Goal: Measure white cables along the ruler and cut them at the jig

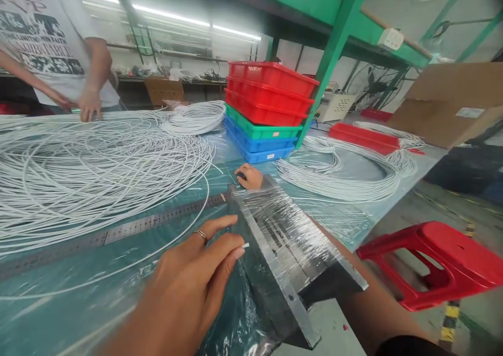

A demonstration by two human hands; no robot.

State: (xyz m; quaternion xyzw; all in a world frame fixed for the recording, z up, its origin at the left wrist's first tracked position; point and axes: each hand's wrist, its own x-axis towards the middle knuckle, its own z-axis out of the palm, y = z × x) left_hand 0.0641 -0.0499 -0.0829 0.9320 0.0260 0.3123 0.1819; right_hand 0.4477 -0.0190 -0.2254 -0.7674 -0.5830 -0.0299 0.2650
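My left hand [192, 272], with a ring on one finger, is closed in a pinch. Between thumb and finger a short white tip [245, 245] sticks out; it looks like a cable end, the rest being hidden by the hand. Beside it stands a dark metal block [291, 235] wrapped in clear film. My right hand [251, 178] is at the block's far end, fingers curled around a small dark spot that I cannot make out; its forearm passes along the block's right side. A steel ruler [145, 222] runs leftward from the block, under a loose strand of white cable [206, 201].
A large heap of white cable [98, 172] covers the left side. Stacked red, green and blue trays [271, 94] stand behind, near a green post [334, 52]. More cable coils [341, 180] lie right. A red stool [436, 261] is beside the table. Another person's hand [90, 104] works far left.
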